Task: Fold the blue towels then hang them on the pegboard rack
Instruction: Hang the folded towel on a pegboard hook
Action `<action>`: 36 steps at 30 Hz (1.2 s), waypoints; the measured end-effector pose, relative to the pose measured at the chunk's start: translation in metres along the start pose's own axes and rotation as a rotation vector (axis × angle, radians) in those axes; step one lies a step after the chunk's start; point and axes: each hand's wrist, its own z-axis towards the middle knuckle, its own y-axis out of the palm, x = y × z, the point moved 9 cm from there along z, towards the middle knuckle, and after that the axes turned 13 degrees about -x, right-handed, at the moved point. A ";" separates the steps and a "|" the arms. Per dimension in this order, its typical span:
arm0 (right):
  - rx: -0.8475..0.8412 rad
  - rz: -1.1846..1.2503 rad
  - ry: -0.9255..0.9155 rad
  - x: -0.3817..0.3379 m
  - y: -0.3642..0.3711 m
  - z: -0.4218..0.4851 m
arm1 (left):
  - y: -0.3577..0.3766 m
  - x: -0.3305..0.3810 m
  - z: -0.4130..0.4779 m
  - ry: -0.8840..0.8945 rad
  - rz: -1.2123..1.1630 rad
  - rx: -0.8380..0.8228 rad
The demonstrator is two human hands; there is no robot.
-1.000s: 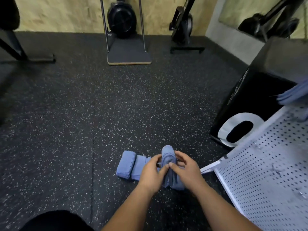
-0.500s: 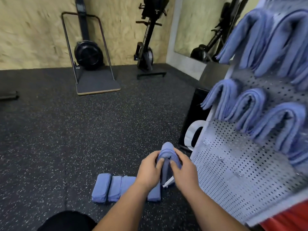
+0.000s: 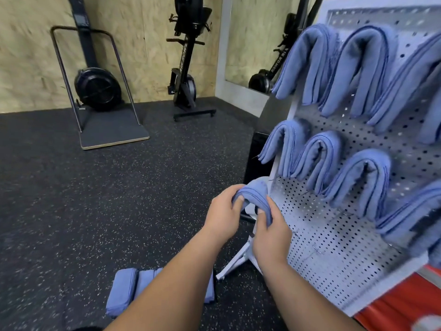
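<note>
legible text: none | rowing machine mast (image 3: 184, 59): white lettering, too blurred

floor (image 3: 95, 211) — speckled black rubber | folded blue towels (image 3: 124, 291) lie on it | pegboard rack (image 3: 322, 235) stands beside

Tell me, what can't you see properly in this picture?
Head view only.
- Folded towels: partly behind the left forearm.
- Held towel: ends covered by left hand and right hand.
- Pegs: hidden under the hung towels.
- Pegboard rack: cut off by the right edge.
</note>
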 end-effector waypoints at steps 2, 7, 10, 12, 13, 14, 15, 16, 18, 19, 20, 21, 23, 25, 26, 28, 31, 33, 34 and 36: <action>0.022 0.006 -0.004 -0.002 -0.002 0.010 | 0.002 0.006 0.012 0.017 -0.012 -0.004; 0.074 0.007 -0.008 -0.004 -0.005 0.030 | 0.007 0.012 0.038 0.042 -0.061 -0.016; 0.097 0.000 -0.002 0.000 -0.001 0.041 | 0.011 0.009 0.054 0.049 -0.079 -0.029; 0.110 0.001 -0.001 0.004 0.001 0.049 | 0.016 0.006 0.066 0.045 -0.077 -0.044; 0.118 -0.001 0.002 0.007 0.002 0.054 | 0.019 0.003 0.072 0.039 -0.080 -0.052; 0.126 -0.001 0.005 0.009 0.003 0.058 | 0.022 0.001 0.078 0.032 -0.091 -0.061; 0.135 0.000 0.011 0.012 0.004 0.062 | 0.025 -0.002 0.084 0.025 -0.096 -0.069; 0.147 0.001 0.014 0.014 0.004 0.066 | 0.028 -0.006 0.090 0.019 -0.098 -0.078; 0.178 -0.003 0.027 0.017 0.003 0.072 | 0.036 -0.013 0.101 0.011 -0.107 -0.095; 0.189 -0.006 0.033 0.019 0.002 0.075 | 0.040 -0.016 0.106 0.005 -0.114 -0.104; 0.193 -0.005 0.040 0.022 0.002 0.078 | 0.045 -0.020 0.111 -0.003 -0.124 -0.117; 0.195 0.000 0.047 0.026 0.001 0.082 | 0.049 -0.022 0.115 -0.012 -0.133 -0.131; 0.201 0.012 0.057 0.033 0.001 0.089 | 0.057 -0.026 0.123 -0.020 -0.141 -0.158; 0.216 -0.002 0.066 0.038 -0.001 0.095 | 0.064 -0.030 0.130 -0.033 -0.157 -0.181; 0.223 -0.014 0.065 0.039 -0.002 0.098 | 0.067 -0.031 0.133 -0.040 -0.168 -0.191; 0.231 -0.039 0.051 0.041 -0.004 0.103 | 0.072 -0.033 0.138 -0.039 -0.190 -0.200; 0.224 -0.075 0.029 0.043 -0.004 0.108 | 0.074 -0.033 0.141 -0.025 -0.256 -0.193; 0.217 -0.083 0.007 0.044 -0.003 0.107 | 0.075 -0.039 0.140 -0.034 -0.294 -0.192; 0.213 -0.085 -0.002 0.045 -0.002 0.105 | 0.077 -0.043 0.139 -0.039 -0.302 -0.194; 0.206 -0.093 -0.016 0.049 0.000 0.099 | 0.082 -0.050 0.137 -0.049 -0.307 -0.202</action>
